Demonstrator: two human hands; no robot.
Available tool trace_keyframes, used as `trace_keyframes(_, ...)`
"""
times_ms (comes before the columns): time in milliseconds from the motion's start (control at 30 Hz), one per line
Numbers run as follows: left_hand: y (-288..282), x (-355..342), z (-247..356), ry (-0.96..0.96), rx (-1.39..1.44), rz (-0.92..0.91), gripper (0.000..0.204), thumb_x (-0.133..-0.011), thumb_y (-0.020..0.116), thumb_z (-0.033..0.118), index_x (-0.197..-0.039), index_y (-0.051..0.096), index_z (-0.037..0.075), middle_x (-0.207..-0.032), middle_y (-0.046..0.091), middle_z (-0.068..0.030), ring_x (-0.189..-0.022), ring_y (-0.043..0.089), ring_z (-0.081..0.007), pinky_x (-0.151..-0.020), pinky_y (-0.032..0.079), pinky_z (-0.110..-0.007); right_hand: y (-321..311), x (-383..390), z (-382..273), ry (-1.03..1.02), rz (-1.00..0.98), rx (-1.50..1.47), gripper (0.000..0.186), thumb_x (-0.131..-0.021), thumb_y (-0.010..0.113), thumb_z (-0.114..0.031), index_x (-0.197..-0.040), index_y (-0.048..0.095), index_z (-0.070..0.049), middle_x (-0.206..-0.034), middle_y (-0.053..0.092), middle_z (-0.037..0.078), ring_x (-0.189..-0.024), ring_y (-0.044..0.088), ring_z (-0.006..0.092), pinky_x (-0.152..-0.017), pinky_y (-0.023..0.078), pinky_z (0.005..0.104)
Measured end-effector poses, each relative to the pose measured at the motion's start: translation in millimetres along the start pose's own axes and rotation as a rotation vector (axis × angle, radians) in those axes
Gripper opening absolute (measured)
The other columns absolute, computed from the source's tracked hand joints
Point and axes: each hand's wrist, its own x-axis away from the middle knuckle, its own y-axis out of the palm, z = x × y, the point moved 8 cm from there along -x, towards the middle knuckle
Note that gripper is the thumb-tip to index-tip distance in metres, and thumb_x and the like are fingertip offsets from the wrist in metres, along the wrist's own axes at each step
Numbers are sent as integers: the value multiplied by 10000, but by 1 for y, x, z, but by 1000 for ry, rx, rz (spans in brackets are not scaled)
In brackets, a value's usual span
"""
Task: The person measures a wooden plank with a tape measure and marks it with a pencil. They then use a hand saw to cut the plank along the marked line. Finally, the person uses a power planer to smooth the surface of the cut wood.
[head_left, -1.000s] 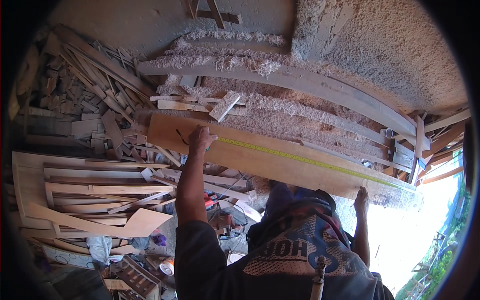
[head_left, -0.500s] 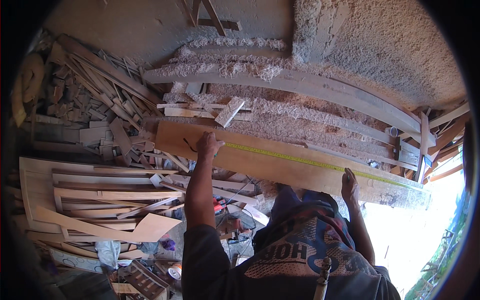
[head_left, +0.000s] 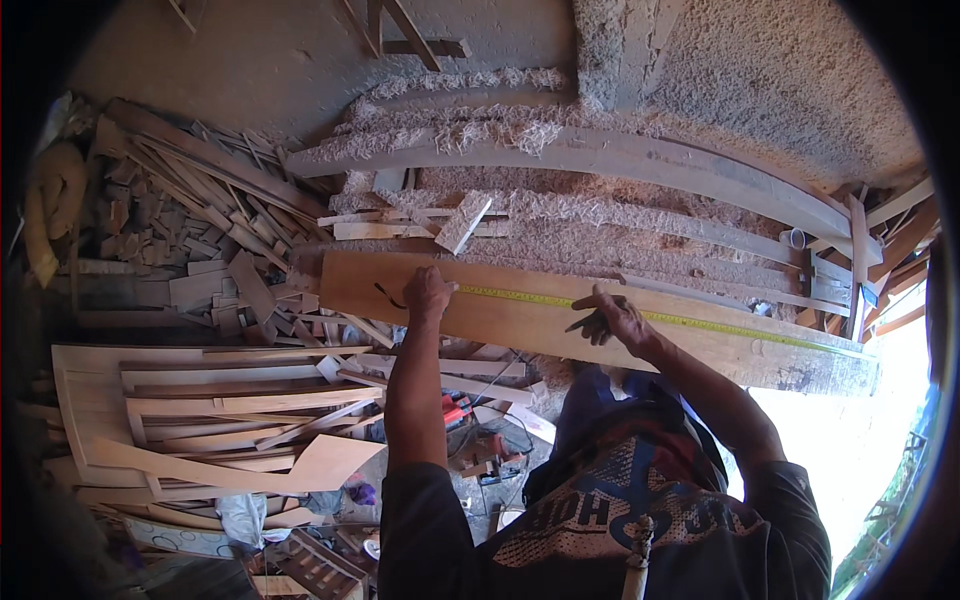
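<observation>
A long pale plywood board (head_left: 510,325) lies crosswise below shaving-covered beams, with a yellow tape measure (head_left: 720,330) stretched along it. My left hand (head_left: 430,290) is closed on the tape near the board's left end, beside a small dark curved mark or strap that I cannot make out. Above the board's middle, close to the tape, my right hand (head_left: 610,318) has its fingers apart and bent, the index finger extended; I see nothing clearly held in it.
Curved beams (head_left: 640,175) coated in shavings line the wall behind. Offcuts (head_left: 200,285) pile at left, above stacked curved pieces (head_left: 220,405). Red power tools (head_left: 455,410) and cords lie on the floor below. Leaning timber (head_left: 857,260) stands at right, beside bright daylight.
My right hand has moved left along the board from its right part to the middle, spreading its fingers. My left hand stays on the tape; the whole view has shifted slightly.
</observation>
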Motion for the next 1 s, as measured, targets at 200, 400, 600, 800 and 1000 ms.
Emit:
trace_keyframes(200,-4,4,1,-23,-14,-18,509,-793,812,398,-1141,683,51,-1176,664,-170,-1102,658,-365,-927,543,-476,35,-59,0,-183,1,54,379,-1006,591,-416,-1076,710,-62,-891,697,56,-761,632,107,-658,523,276)
trace_keyframes(400,-3,4,1,-46,-14,-31,494,-810,802,400,-1133,678,48,-1185,665,-167,-1103,659,-364,-924,541,-478,47,-110,11,-277,150,-240,228,-938,671,-253,-957,696,-26,-863,705,83,-782,643,135,-672,524,292)
trace_keyframes(600,0,3,1,-32,-9,-16,495,-827,784,426,-1129,669,51,-1171,672,-171,-1106,658,-362,-922,540,-473,61,-135,11,-473,176,5,168,-917,692,-190,-955,693,-26,-851,708,90,-810,664,163,-719,532,317)
trace_keyframes(800,2,4,-2,-34,1,-9,497,-827,782,435,-1116,663,49,-1153,671,-173,-1089,661,-365,-913,541,-476,69,-144,20,-487,183,88,154,-911,681,-184,-959,689,-38,-874,703,93,-856,669,187,-781,530,335)
trace_keyframes(1000,1,3,0,-34,-1,-18,505,-825,786,440,-1123,659,52,-1152,661,-167,-1081,664,-368,-907,543,-474,68,-148,25,-462,192,138,144,-910,672,-178,-971,689,-48,-879,699,90,-871,667,185,-803,525,329)
